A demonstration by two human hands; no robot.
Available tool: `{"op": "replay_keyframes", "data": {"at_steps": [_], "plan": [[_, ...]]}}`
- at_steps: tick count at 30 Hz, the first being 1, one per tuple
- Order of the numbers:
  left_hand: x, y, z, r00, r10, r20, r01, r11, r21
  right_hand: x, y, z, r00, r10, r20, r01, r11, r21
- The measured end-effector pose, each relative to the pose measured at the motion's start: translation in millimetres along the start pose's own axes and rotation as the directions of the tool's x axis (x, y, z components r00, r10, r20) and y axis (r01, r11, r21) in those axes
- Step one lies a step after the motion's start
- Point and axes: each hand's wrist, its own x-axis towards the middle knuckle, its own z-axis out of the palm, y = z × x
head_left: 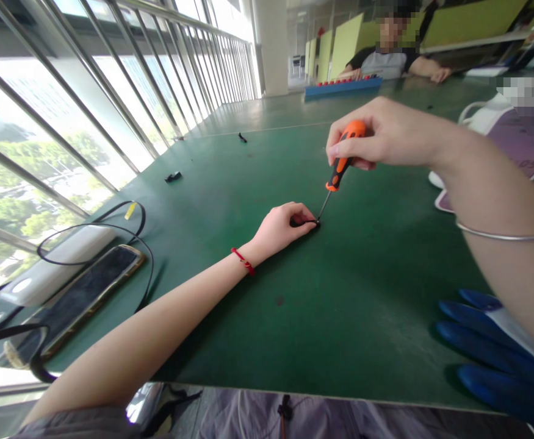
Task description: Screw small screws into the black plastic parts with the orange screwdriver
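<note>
Head view: pinches black part [318,224] with left hand [279,229], beneath screwdriver [339,166] gripped in right hand [381,135]. Seems light, stiff; hold edges.

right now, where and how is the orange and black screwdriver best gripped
Probably by its thick orange-and-black handle, from the right, as the right hand holds it: the handle leans that way, and the thin metal shaft offers little to grip.

Black part [318,225] mostly hidden
</note>
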Motion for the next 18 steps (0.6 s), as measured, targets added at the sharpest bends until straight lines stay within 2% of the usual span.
{"op": "replay_keyframes", "data": {"at_steps": [18], "plan": [[0.2, -1.8, -0.3, 1.0, 0.005, 0.014, -0.005, 1.0, -0.001, 0.0, -0.2, -1.1, 1.0, -0.003, -0.002, 0.003, 1.0, 0.013]]}}
